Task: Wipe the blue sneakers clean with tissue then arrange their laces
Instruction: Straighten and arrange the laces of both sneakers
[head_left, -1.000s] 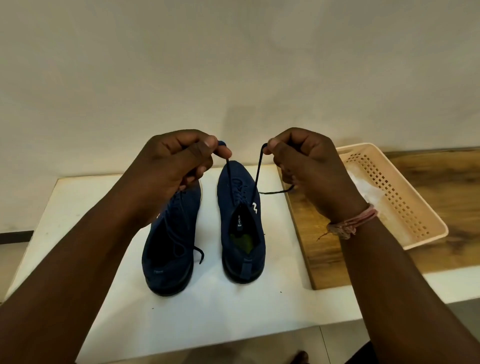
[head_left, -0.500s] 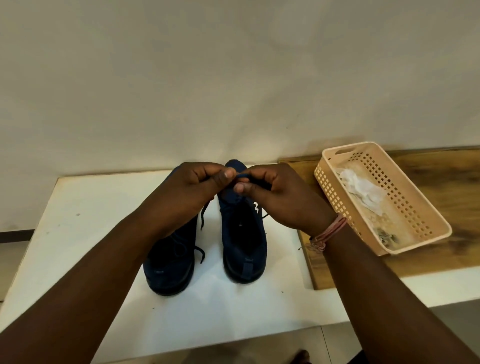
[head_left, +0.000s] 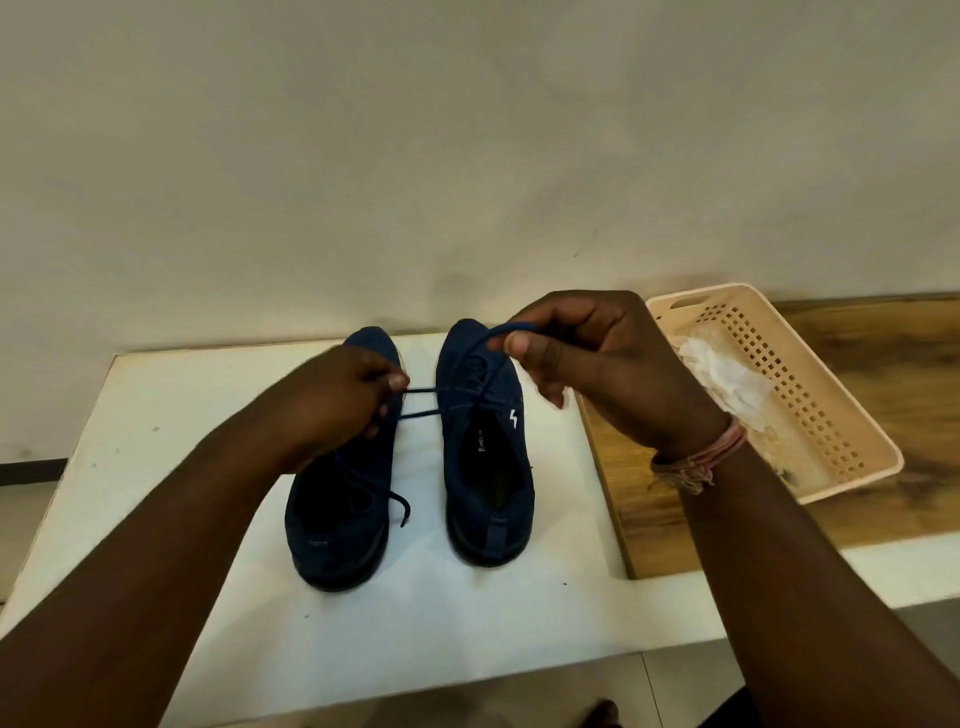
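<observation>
L hand (head_left: 337, 400), centre frame, pinches two strands of dark blue lace (head_left: 422, 401); R hand (head_left: 587, 358) pinches a raised loop of same lace. Lace belongs to right-hand navy knit sneaker (head_left: 488, 452) w/ small white logo, beside its twin (head_left: 337, 509), both on white tabletop (head_left: 156, 415). Right: beige perforated plastic basket (head_left: 810, 395) w/ crumpled white tissue (head_left: 722, 374), on wooden board (head_left: 893, 364).

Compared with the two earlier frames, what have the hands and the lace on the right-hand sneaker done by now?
The left hand and right hand, raised apart a second ago and then brought together over the right sneaker, have drawn apart sideways. Each still pinches the lace: two strands run leftward, a loop rises to the right. Left sneaker, basket and tissue stayed put.
</observation>
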